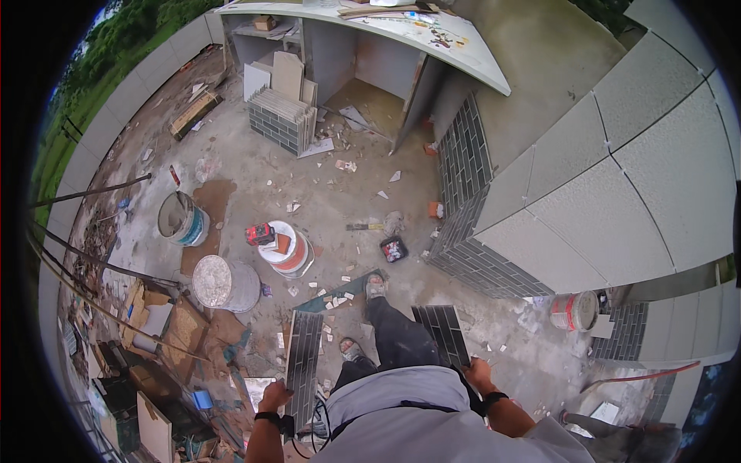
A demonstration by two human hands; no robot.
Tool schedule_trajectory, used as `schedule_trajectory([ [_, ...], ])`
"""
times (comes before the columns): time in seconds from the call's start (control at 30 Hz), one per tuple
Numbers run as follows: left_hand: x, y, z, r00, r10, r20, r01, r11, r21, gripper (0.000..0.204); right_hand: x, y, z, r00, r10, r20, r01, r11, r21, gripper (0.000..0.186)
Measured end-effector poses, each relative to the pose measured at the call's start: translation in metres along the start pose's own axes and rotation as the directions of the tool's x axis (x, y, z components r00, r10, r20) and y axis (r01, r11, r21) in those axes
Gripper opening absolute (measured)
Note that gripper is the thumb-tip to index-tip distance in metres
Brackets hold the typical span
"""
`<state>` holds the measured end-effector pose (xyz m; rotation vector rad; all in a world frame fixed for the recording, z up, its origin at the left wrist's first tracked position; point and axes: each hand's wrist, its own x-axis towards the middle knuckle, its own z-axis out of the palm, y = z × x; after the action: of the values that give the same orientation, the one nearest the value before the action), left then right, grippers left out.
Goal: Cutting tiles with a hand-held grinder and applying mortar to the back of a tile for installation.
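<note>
My left hand (275, 397) is closed on the outer edge of a dark brick-pattern tile (306, 347), held upright at my left side. At my right side, my right hand (479, 376) grips a second dark brick-pattern tile (440, 328) by its edge. Pale grout-like lines cross both tile faces. My legs and sandalled feet (375, 286) show between the two tiles, one foot ahead of the other. Fingertips of both hands are partly hidden.
Ahead stand a white-topped bucket (293, 251) with a red tool on it, a white bucket (226, 284) and a mortar bucket (183, 219). Tiles (282, 123) are stacked under a counter (463, 46). A tiled wall corner (471, 231) juts in at right. Tile scraps litter the floor.
</note>
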<state>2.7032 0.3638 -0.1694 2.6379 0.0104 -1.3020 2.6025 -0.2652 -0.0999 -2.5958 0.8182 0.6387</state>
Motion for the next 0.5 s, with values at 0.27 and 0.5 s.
schedule_trajectory([
  [0.27, 0.112, 0.072, -0.151, 0.997, 0.024, -0.071, -0.024, 1.000, 0.006, 0.044, 0.145, -0.061, 0.001, 0.986, 0.112, 0.124, -0.117, 0.993, 0.034, 0.025],
  [0.5, 0.183, 0.114, -0.284, 0.999, -0.047, -0.025, 0.045, 0.996, -0.082, 0.046, 0.269, -0.136, -0.077, 0.990, 0.015, 0.140, -0.020, 0.999, 0.029, 0.033],
])
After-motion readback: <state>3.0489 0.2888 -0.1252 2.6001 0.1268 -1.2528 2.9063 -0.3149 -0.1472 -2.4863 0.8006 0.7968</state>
